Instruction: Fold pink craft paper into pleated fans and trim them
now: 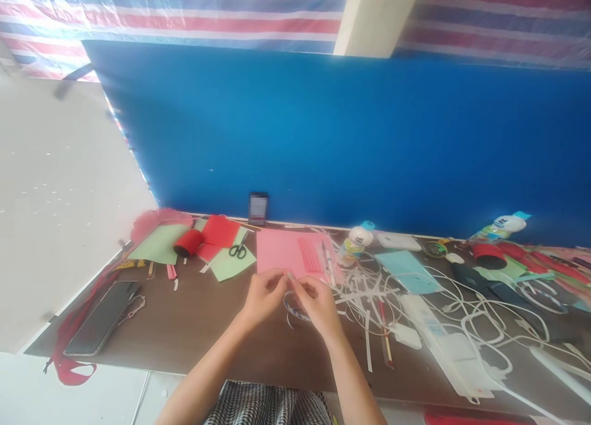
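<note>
Both of your hands, the left hand [264, 297] and the right hand [321, 302], met at the fingertips by the near edge of the pink sheet [277, 249]. Thumb and forefinger were drawn close on each, but I could not tell whether either was grasping anything; whatever might have sat between the tips was too small to make out. Below them, partly hidden by your right hand, a ring-shaped loop [300, 316] lay on the brown table [184, 332].

As for progress, you seemed to have some preparation behind you: several pink strips [308, 255] lay side by side on the sheet, apparently finished as pieces, with a white pen-like tool [329, 262] just to their right. Your scissors [239, 250] rested on the green paper [233, 268], out of your hands, so cutting did not look like the step you were on. The close finger work looked unfinished, since nothing joined or completed showed near you. Much material looked unused: the strips lay loose, most of the pink sheet was whole, and the red paper [221, 231] lay off to the left beside the red roll [188, 244].
</note>
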A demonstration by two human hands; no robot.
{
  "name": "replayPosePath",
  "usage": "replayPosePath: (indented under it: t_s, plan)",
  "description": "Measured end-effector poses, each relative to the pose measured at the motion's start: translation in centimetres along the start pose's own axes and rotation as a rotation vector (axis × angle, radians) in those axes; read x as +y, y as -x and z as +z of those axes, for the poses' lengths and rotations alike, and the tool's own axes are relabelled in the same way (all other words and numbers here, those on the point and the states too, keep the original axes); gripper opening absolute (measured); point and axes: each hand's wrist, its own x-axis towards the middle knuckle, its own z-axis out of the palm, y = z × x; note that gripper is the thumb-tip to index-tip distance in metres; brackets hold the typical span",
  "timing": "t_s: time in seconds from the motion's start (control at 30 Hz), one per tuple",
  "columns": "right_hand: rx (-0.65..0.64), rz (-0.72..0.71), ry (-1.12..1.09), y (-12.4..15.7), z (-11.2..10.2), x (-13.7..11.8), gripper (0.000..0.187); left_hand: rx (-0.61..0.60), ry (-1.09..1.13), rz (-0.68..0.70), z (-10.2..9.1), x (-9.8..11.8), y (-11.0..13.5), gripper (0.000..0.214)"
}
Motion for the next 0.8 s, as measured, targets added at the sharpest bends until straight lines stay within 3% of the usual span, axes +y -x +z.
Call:
replayPosePath:
  t_s: [0.17,0.33,0.47,0.6,0.73,0.8]
  plan:
    - [0.013,0.000,0.001,0.0,0.1,0.1,0.039,0.010,-0.018,0.032,0.4,0.4,0.5,0.025]
    - [-0.023,0.104,-0.077,0.1,0.0,0.0,0.038,0.210,-0.109,0.051,0.8,-0.4,0.2,0.031]
    - [-0.041,0.166,-0.178,0.4,-0.1,-0.7,0.057,0.370,-0.142,0.069,0.5,-1.3,-0.5,0.030]
    - [-0.002,0.105,-0.097,1.0,0.0,-1.2,0.067,0.443,-0.101,0.050,-0.5,-1.3,-1.4,0.030]
    - [0.070,-0.065,0.113,1.6,-0.2,-1.2,0.039,0.457,-0.014,0.030,-1.9,-0.4,-2.3,0.031]
    - [0.053,-0.153,0.180,1.9,-0.4,-1.0,0.034,0.451,0.038,0.020,-2.4,0.1,-2.6,0.031]
